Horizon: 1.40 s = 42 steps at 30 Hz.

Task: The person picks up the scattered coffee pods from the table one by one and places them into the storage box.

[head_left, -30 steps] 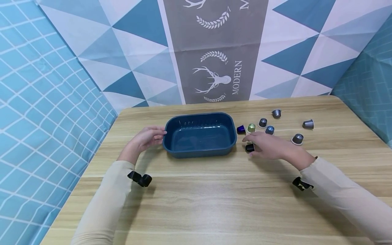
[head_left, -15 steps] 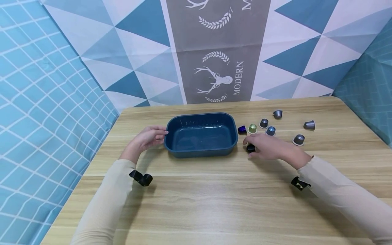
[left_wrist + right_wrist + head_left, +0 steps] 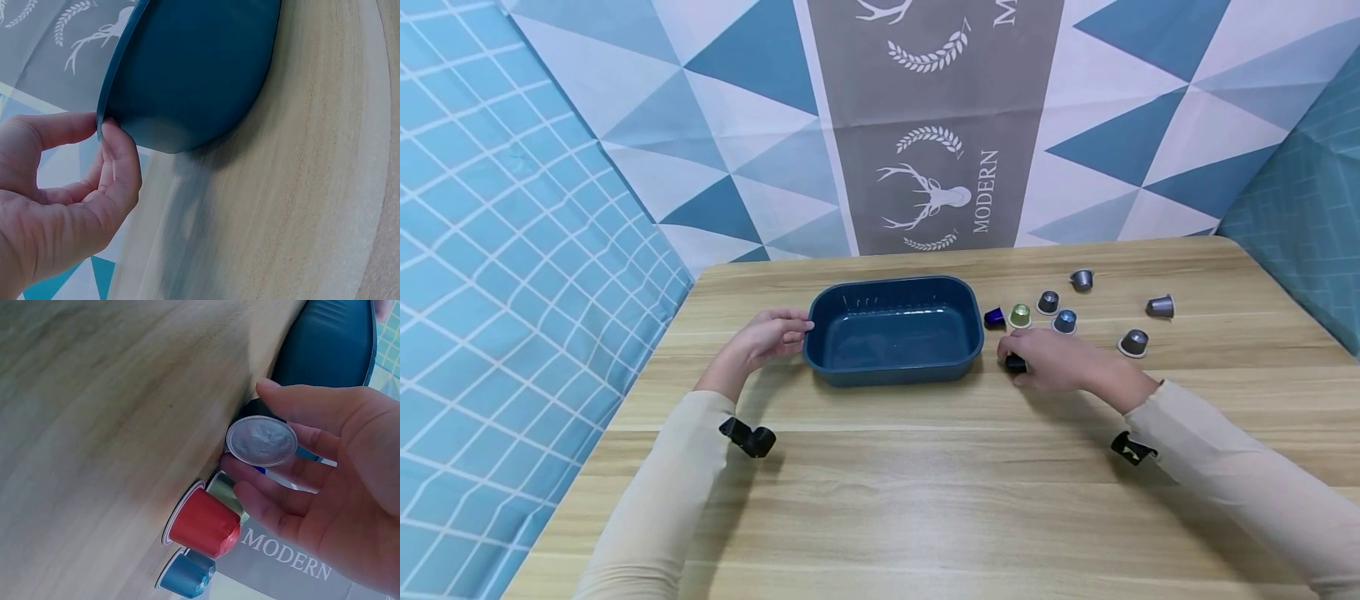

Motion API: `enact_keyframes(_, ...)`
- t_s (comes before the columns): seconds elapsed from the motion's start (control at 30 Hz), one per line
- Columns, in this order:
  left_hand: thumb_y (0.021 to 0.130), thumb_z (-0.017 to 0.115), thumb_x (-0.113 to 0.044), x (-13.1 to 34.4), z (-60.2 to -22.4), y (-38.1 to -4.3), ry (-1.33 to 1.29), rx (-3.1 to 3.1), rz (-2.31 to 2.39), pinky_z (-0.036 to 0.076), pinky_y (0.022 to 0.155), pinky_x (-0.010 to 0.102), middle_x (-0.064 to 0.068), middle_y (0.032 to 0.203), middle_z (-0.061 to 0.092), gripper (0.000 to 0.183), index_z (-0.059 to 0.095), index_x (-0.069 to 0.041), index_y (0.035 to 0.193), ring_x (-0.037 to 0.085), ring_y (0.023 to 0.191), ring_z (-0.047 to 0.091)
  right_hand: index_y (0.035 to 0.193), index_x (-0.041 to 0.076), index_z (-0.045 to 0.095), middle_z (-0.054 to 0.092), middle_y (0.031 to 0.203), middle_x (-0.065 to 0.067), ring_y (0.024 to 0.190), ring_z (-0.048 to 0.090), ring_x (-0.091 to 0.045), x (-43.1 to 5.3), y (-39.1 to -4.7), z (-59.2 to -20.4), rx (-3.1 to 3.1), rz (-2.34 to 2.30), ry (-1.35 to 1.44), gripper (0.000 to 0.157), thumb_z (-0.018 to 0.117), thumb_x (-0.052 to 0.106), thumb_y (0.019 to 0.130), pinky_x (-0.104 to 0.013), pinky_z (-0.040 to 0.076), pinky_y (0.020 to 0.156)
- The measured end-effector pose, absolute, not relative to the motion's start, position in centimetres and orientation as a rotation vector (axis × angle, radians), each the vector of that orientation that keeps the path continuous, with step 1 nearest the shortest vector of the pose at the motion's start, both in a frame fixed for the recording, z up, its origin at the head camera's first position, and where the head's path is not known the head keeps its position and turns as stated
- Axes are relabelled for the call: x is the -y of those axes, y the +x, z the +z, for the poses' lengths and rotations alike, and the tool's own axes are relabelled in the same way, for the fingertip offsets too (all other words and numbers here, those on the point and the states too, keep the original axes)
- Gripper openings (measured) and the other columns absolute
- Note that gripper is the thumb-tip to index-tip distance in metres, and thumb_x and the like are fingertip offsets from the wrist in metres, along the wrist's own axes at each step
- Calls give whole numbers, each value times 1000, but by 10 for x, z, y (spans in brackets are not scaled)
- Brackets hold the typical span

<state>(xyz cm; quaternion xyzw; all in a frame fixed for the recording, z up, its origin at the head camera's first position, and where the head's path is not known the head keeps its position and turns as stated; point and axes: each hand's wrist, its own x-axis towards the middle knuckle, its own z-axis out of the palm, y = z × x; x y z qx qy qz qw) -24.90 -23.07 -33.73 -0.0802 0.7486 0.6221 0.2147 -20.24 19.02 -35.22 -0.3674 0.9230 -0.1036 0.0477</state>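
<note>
Left hand (image 3: 769, 337) pinches the tray (image 3: 891, 376), right hand (image 3: 1049, 358) curls round black capsule (image 3: 261, 439).

A fabric-screened corner round a wood-grain table (image 3: 887, 492); home or studio cannot be told. Behind the table hangs a creased triangle-print sheet (image 3: 760, 108) reading "MODERN", left of it blue grid-patterned cloth (image 3: 512, 250), right of it teal brick-patterned cloth (image 3: 1300, 217).

Glossy blue plastic tray (image 3: 893, 337), crinkled foil capsule lid (image 3: 262, 441), smooth wood-grained tabletop (image 3: 880, 492)
</note>
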Motion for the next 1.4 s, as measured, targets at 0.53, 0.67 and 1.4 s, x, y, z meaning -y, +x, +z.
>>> enact_keyframes(0.53, 96, 55, -9, 229, -339, -249, -232, -2059, 1729, 52, 67, 15, -8, 82, 62, 22, 49, -3, 116, 2, 71, 60, 99, 8, 65, 67, 99, -8, 91, 64, -19, -192, -202, -356, -2824, -301, -1129, 20, 72, 3, 80, -40, 55, 81)
enact_keyframes(0.67, 96, 56, -10, 230, -340, -248, -237, -2070, 1713, 52, 68, 15, -7, 85, 59, 29, 46, -2, 121, 2, 72, 58, 97, 9, 64, 65, 98, -7, 89, 63, -17, -192, -199, -357, -2846, -311, -1138, 18, 72, 5, 81, -39, 55, 79)
enact_keyframes(1.4, 95, 56, -10, 229, -338, -249, -224, -2086, 1724, 52, 68, 16, -8, 86, 60, 28, 47, -4, 121, 2, 72, 60, 98, 8, 66, 63, 89, -1, 80, 59, -11, -183, -184, -353, -3019, -310, -1317, 20, 74, 7, 79, -29, 52, 70)
